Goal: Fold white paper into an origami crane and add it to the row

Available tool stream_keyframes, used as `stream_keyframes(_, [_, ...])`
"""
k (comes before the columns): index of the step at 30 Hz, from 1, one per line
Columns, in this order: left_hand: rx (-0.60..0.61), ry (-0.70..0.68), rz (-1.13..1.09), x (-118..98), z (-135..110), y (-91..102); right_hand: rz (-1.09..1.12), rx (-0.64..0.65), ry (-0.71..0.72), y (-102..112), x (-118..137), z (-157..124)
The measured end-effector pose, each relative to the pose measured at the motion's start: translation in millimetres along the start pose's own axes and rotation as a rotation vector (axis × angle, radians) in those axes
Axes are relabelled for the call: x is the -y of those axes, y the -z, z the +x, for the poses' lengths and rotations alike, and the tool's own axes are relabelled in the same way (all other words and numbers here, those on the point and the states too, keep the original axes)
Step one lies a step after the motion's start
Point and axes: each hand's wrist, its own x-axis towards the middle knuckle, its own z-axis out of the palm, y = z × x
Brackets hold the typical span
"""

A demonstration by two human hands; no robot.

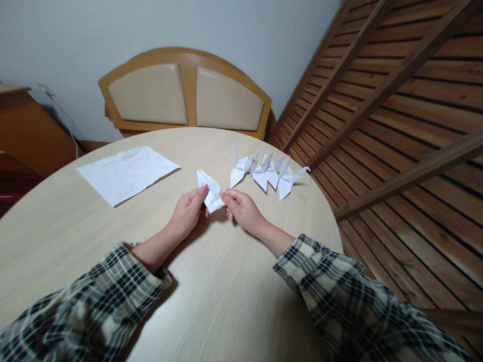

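A small piece of folded white paper is held between both hands above the middle of the table. My left hand pinches its left side, thumb on top. At its right edge my right hand grips it between thumb and curled fingers. Two narrow points of the paper stick out at the upper left. Beyond my right hand stand several white paper cranes in a row, close together. To the left, a flat white sheet of paper with faint creases lies on the table.
The round pale wooden table fills the foreground. A wooden headboard with beige panels stands behind it, against the wall. A slatted wooden screen runs along the right side. Brown furniture and a cable are at the far left.
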Motion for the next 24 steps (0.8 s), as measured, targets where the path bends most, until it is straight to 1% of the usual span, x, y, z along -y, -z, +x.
stream_keyframes(3, [-0.038,0.006,0.001,0.6,0.2,0.4,0.005,0.017,-0.009,-0.3,1.5,-0.7])
stream_keyframes(6, [-0.038,0.032,0.007,4.2,1.5,0.9,-0.01,-0.008,0.01,-0.6,3.2,-1.2])
stream_keyframes(10, [0.056,0.088,-0.048,7.6,2.5,0.9,-0.032,-0.1,0.037,-0.7,3.8,-0.1])
stream_keyframes(14, [0.141,0.029,0.009,5.4,0.7,0.4,-0.038,-0.165,0.045,-0.5,3.3,1.7])
stream_keyframes(18, [0.148,0.002,0.011,3.9,-0.8,-0.5,-0.034,-0.164,0.048,-0.3,3.2,2.2])
stream_keyframes(24, [0.108,-0.014,0.067,7.0,0.4,-0.5,0.007,-0.109,0.041,-0.8,3.6,1.5])
